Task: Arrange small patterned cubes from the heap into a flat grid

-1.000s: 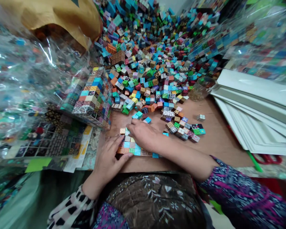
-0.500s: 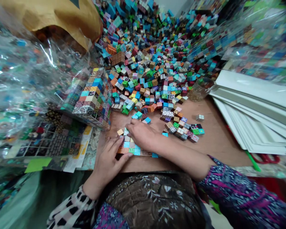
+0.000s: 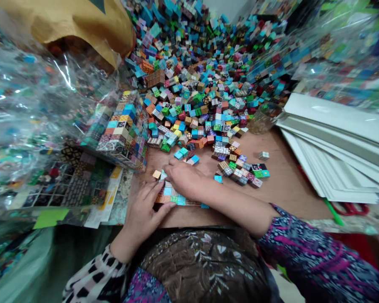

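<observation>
A flat layer of small printed cubes point(image 3: 174, 197) lies on the brown board near its front edge. My left hand point(image 3: 145, 205) rests at the layer's left side, fingers stretched and thumb apart along the front edge. Over the back of the layer is my right hand point(image 3: 185, 179), its fingers pinched on a pale greenish cube point(image 3: 163, 174) at the back left corner; the fingers partly cover it. A single tan cube point(image 3: 156, 174) sits just beyond my left fingertips. Behind my right hand lie a few loose blue cubes point(image 3: 181, 153). My right hand and forearm hide part of the layer.
A big heap of printed cubes point(image 3: 202, 84) fills the back. Bagged cube blocks point(image 3: 123, 130) stand at left. Loose cubes point(image 3: 240, 172) lie right of centre, near a clear cup point(image 3: 265, 118). White card sheets point(image 3: 331, 168) and red-handled scissors point(image 3: 350, 209) are at right.
My right hand has shifted slightly left, its fingertips now nearer the layer's back left corner. My left hand stays in place.
</observation>
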The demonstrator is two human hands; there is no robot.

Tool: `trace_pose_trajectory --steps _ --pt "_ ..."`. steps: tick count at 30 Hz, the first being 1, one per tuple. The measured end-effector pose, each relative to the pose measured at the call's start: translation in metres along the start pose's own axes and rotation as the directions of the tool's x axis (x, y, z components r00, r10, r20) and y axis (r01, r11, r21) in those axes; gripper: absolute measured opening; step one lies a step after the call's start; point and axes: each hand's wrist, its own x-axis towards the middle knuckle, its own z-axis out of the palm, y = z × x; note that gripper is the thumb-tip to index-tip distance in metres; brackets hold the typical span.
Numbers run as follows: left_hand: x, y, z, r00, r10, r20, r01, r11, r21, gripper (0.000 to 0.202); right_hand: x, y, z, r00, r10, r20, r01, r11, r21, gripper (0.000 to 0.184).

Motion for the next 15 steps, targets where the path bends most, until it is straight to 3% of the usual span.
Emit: trace_pose_trajectory --steps 10,15 --pt "0.003 0.002 0.000 1.000 -0.007 0.020 0.007 1.000 0.008 0.064 -0.003 -0.004 -0.002 1.000 -0.002 0.008 0.002 1.000 -0.007 0.022" --pt "0.002 0.004 -0.002 1.000 -0.017 0.003 0.017 1.000 0.014 0.060 -0.013 0.010 -0.025 0.997 0.006 -0.079 -0.008 1.000 -0.030 0.024"
